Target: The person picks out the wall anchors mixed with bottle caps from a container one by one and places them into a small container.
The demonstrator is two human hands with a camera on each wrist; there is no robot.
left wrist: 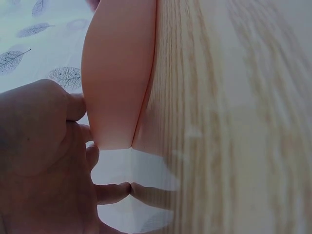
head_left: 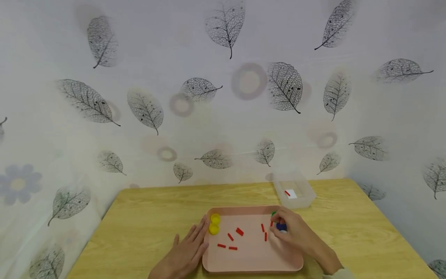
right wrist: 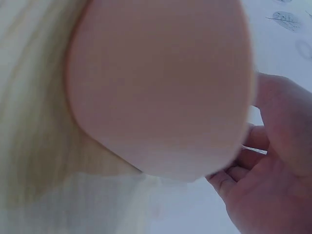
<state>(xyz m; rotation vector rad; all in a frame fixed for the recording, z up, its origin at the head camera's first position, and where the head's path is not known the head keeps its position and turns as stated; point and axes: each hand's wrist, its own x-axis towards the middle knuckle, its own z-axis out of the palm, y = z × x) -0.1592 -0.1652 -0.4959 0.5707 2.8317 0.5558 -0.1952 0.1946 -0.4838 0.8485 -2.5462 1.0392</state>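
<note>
A pink tray lies on the wooden table with several small red strips scattered in it. Two yellow round pieces sit by its left wall. My left hand rests along the tray's left side, fingers extended, touching the rim. Over the tray's right side, my right hand has thumb and index finger curled together, pinching a small red strip at the fingertips. Dark blue and green pieces show partly behind those fingers. The tray wall hides the right fingertips in the right wrist view.
Behind the tray's right corner stands a clear plastic box with a white piece and a red strip in it. A leaf-patterned wall covering rises at the table's back edge.
</note>
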